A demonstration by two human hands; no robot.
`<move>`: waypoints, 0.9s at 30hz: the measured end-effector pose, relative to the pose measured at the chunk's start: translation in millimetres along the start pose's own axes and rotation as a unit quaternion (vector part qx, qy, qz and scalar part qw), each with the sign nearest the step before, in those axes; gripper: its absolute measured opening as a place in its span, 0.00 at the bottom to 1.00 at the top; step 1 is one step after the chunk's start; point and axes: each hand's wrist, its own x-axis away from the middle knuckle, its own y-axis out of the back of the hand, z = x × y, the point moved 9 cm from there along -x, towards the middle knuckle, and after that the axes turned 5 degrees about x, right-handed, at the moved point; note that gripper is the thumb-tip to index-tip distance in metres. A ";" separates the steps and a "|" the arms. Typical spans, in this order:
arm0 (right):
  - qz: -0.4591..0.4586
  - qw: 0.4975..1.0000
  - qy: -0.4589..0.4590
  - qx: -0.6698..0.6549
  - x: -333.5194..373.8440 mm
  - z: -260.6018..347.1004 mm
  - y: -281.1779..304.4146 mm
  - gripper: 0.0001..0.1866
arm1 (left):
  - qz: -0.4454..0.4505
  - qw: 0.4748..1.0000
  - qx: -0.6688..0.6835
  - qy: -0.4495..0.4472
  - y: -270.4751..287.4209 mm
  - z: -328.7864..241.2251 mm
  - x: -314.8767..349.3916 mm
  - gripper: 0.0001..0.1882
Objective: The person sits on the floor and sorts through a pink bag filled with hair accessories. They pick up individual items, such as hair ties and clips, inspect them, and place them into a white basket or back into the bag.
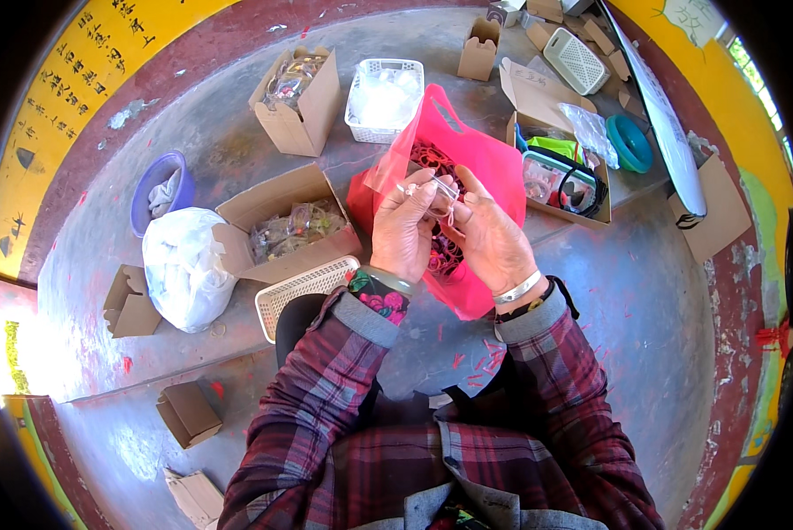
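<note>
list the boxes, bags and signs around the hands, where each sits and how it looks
Clear plastic bag: held in both hands, small, see-through.
Pink bag: under the hands, open.
Open cardboard box: left of the hands, brown, holds clear packets.
White bag: far left, bulging.
Yellow wall sign: upper left, dark characters.

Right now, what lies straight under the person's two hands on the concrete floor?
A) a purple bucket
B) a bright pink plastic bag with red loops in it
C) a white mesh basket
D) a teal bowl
B: both the left hand and the right hand hold a small clear bag directly over the pink plastic bag; the purple bucket stands far off to the left.
</note>
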 end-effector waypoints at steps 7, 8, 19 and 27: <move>-0.011 1.000 -0.007 0.021 0.3 -2.9 3.1 0.32 | -0.009 1.000 -0.003 0.007 3.2 9.5 0.3 0.13; -0.011 1.000 -0.006 0.028 -0.2 -4.2 4.2 0.35 | -0.010 1.000 -0.002 0.010 5.3 11.9 0.2 0.12; -0.017 0.999 -0.004 0.040 -1.4 -6.1 9.3 0.42 | -0.040 0.999 0.021 0.020 10.2 14.4 2.2 0.11; -0.011 0.998 0.033 0.048 -6.8 -4.1 13.2 0.39 | 0.003 0.998 0.007 0.064 8.7 24.5 2.5 0.11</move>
